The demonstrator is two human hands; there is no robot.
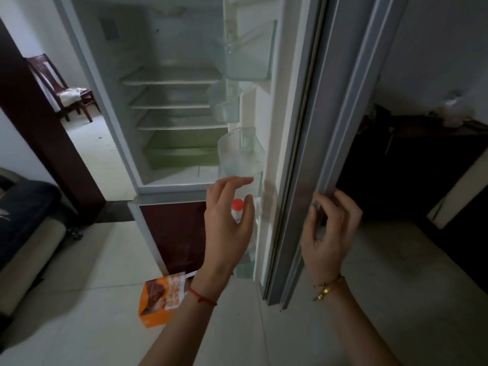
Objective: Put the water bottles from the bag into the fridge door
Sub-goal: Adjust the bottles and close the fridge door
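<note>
The fridge stands open, its door (311, 143) swung toward me. A clear water bottle with a red cap (237, 207) stands in the lowest door shelf (247, 268). My left hand (227, 223) hovers right in front of the bottle, fingers spread and relaxed, holding nothing. My right hand (330, 228) grips the outer edge of the door, fingers curled round it. An orange paper bag (161, 299) sits on the floor below my left wrist.
Three clear door bins (248, 59) are mounted higher on the door. The fridge shelves (171, 80) and green drawer (179, 151) hold nothing. A dark sofa (23, 220) is at the left, a wooden chair (60, 85) beyond, a dark cabinet (412, 165) at the right.
</note>
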